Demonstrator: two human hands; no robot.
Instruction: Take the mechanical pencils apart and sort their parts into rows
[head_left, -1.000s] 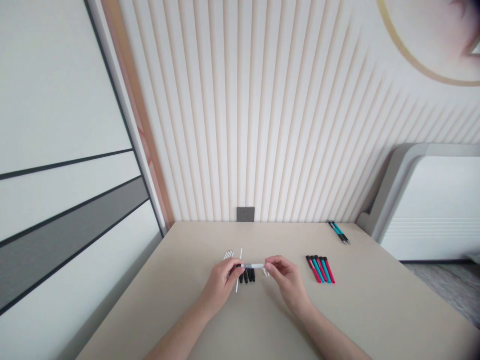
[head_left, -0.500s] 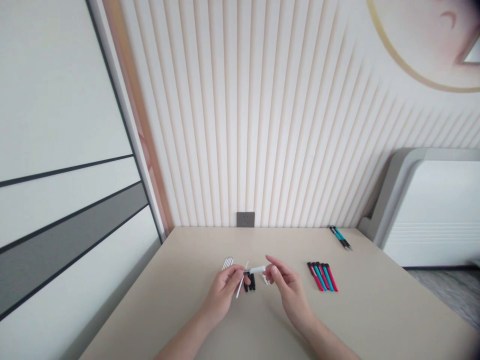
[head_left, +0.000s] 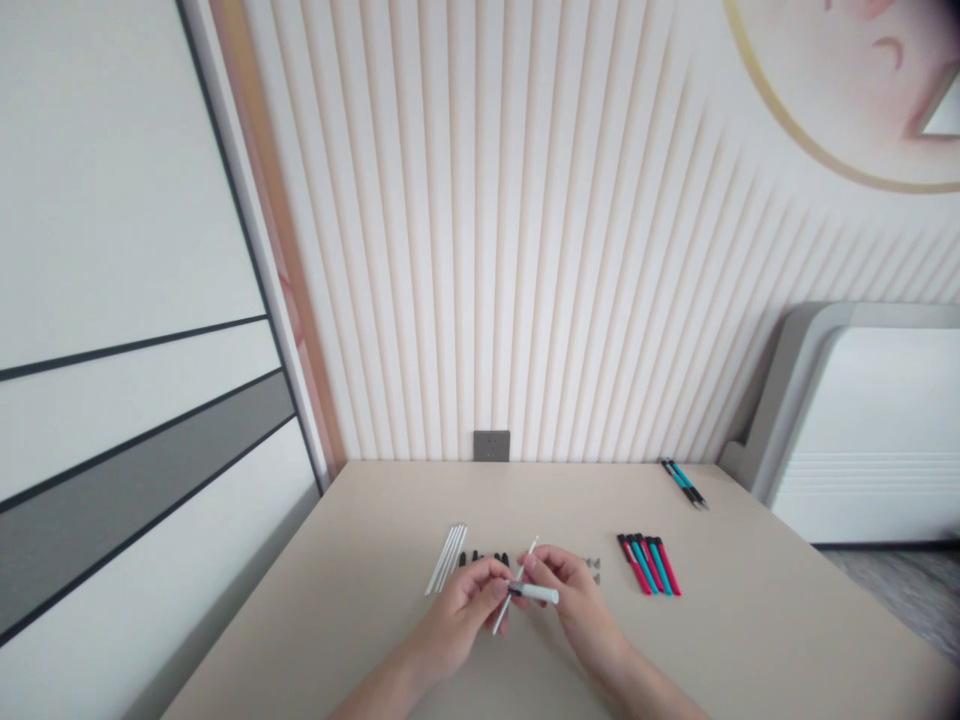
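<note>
My left hand (head_left: 465, 605) is closed, with thumb and fingertips on the dark end of a short white tube (head_left: 538, 593). A thin white pen refill (head_left: 501, 615) slants across behind the tube, its lower end near the left fingers. My right hand (head_left: 570, 590) has its thumb and forefinger pinched at the refill's upper part. Its other fingers are partly hidden behind the tube. Just beyond my hands lie several black pen parts (head_left: 475, 556), partly covered by the left hand. Small grey tips (head_left: 596, 563) lie beside my right hand.
Several white refills (head_left: 447, 560) lie in a row at the left. Red and teal pen barrels (head_left: 649, 565) with black ends are lined up at the right. Two teal-and-black pens (head_left: 684, 484) rest near the table's back right. A dark socket (head_left: 491, 446) is on the wall.
My right hand has moved left and its fingers have closed at the refill. The left hand and the white tube have come slightly lower and to the right.
</note>
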